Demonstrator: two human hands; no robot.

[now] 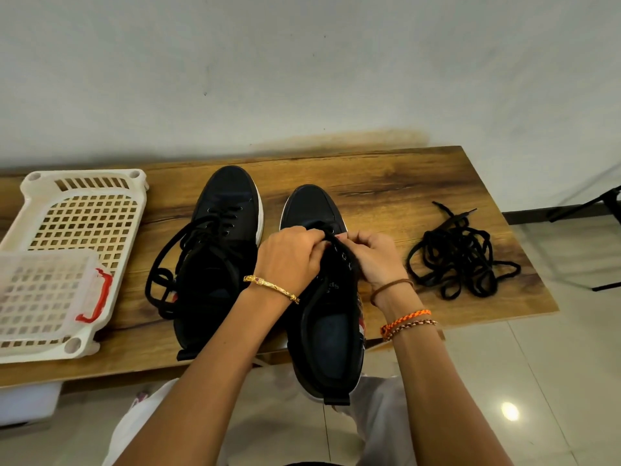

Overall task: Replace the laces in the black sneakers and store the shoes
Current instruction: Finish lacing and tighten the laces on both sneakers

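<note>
Wooden table (pixel 386 183): two black sneakers (pixel 221 250), one loose lace pile (pixel 460 257), left hand (pixel 289 260) and right hand (pixel 376 257) both pinching the right sneaker's lace (pixel 331 238).

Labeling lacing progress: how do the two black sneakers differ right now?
The left black sneaker with white sole sits untouched, its lace hanging in loose loops; the right black sneaker with white sole has the left hand and right hand pinching at its eyelets. The left one lies almost wholly on the wooden table; the right one's heel overhangs the near edge. Both point toes toward the wall.
</note>
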